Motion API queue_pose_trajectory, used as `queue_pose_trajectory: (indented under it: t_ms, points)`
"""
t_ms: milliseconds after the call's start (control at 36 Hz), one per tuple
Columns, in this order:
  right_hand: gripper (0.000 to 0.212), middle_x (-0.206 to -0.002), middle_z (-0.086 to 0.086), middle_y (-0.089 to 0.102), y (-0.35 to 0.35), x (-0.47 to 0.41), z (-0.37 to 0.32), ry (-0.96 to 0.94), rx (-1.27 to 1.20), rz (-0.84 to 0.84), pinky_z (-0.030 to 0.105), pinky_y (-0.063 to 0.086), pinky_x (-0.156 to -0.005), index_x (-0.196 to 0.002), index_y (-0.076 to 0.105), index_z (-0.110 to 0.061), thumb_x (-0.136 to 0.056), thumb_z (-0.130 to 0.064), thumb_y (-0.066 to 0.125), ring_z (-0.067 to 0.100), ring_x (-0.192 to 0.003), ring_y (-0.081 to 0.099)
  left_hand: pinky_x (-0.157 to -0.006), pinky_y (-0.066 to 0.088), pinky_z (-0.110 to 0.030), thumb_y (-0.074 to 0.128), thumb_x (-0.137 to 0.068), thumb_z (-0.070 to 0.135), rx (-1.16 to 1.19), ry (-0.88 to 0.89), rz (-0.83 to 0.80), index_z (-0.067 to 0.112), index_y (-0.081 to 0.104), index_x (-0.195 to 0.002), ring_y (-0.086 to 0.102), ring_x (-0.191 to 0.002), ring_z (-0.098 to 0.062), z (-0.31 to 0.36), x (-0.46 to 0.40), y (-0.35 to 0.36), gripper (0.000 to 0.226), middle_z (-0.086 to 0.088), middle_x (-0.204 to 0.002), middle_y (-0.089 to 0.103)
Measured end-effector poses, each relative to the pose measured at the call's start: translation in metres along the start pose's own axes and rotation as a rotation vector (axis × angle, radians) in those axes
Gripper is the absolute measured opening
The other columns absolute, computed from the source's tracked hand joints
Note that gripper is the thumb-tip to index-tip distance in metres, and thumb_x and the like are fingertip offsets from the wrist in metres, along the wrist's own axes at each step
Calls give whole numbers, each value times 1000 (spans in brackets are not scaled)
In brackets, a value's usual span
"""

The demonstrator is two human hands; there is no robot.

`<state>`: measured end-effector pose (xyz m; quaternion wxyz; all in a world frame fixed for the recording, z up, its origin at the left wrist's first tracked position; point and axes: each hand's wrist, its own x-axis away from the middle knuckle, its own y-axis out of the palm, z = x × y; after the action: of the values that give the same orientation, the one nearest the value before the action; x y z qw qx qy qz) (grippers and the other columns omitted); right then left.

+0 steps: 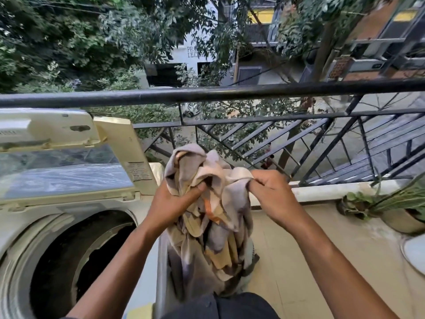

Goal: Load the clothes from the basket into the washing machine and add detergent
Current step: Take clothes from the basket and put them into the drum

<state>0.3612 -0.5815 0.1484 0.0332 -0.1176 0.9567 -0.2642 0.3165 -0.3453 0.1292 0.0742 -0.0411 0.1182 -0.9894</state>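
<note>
Beige-grey garment is held up just right of the washing machine. Left hand: fingers curled, thumb clamped over a bunch of fabric. Right hand: fingertips pinched on an upper edge. Lid is raised; drum interior dark, contents not discernible.

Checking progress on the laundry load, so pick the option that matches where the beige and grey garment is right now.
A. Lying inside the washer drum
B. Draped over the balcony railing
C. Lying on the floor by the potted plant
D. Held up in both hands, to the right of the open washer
D: the left hand and right hand both grip the bunched garment beside the open washing machine, whose dark drum shows no clothes.
</note>
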Motion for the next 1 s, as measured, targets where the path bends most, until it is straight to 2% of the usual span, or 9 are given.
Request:
queue_pose_trajectory:
  t_ms: [139, 250, 333, 417, 528, 583, 694, 861, 1000]
  points:
    - [32, -70, -18, 54, 26, 3, -24, -124, -115, -58, 29, 40, -62, -70, 62, -21, -100, -11, 56, 0, -67, 51, -102, 53, -30, 91, -59, 49, -70, 67, -222, 39, 67, -121, 69, -116, -5, 6, -4, 9, 67, 15, -119, 75]
    - [27, -88, -25, 58, 33, 4, -35, -159, -99, -126, 19, 43, -76, -78, 63, -39, -99, -26, 53, -3, -87, 57, -98, 57, -37, 92, -66, 21, -149, 162, -80, 38, 70, -118, 70, -110, -5, -3, -12, 20, 59, 13, -113, 76]
    - [22, -108, -7, 68, 28, 4, -32, -129, -132, -192, 29, 50, -93, -102, 73, -17, -92, -22, 54, 10, -105, 63, -94, 55, -30, 92, -72, 16, -70, 136, -2, 29, 69, -125, 70, -111, -3, -8, -15, 18, 59, 13, -115, 76]
    - [39, -114, -6, 72, 24, 6, -22, -78, -184, -114, 17, 50, -94, -112, 74, -16, -87, 6, 54, 3, -108, 66, -94, 55, -31, 93, -72, 15, -5, 80, 76, 33, 71, -119, 71, -109, -3, -8, -18, 12, 55, 16, -112, 77]
    - [33, -102, -13, 73, 30, 8, 17, 35, -34, -45, 23, 55, -85, -106, 71, -29, -89, -2, 62, 2, -93, 68, -78, 54, -12, 86, -77, 1, 107, 43, 167, 37, 69, -102, 71, -92, 8, -2, -16, 2, 47, 27, -95, 76]
    - [28, -105, -11, 70, 39, 9, 43, 148, 57, -91, 33, 59, -85, -113, 67, -32, -88, -19, 70, 6, -89, 68, -83, 56, -19, 86, -77, 2, 158, 39, 195, 34, 70, -108, 73, -99, -1, 1, -16, -3, 47, 20, -101, 78]
    - [59, -125, 0, 63, 63, 13, 81, 294, 387, -278, 40, 56, -89, -133, 54, -30, -79, -50, 67, 22, -111, 64, -88, 57, -24, 88, -74, 3, 227, 90, 227, 31, 68, -115, 73, -105, -5, 16, -11, -6, 53, 15, -107, 78]
    - [59, -126, 3, 61, 94, 15, 105, 403, 626, -392, 36, 50, -80, -128, 55, -24, -82, -59, 64, 30, -114, 62, -81, 56, -15, 83, -78, 0, 200, 211, 231, 51, 73, -93, 71, -97, 6, 49, -5, -11, 54, 27, -97, 76]
    - [36, -124, 6, 67, 93, 13, 111, 464, 717, -366, 34, 52, -81, -120, 63, -21, -90, -39, 61, 31, -112, 65, -89, 57, -21, 91, -73, 14, 61, 220, 163, 42, 71, -106, 71, -103, 2, 58, -7, -20, 48, 23, -103, 77]
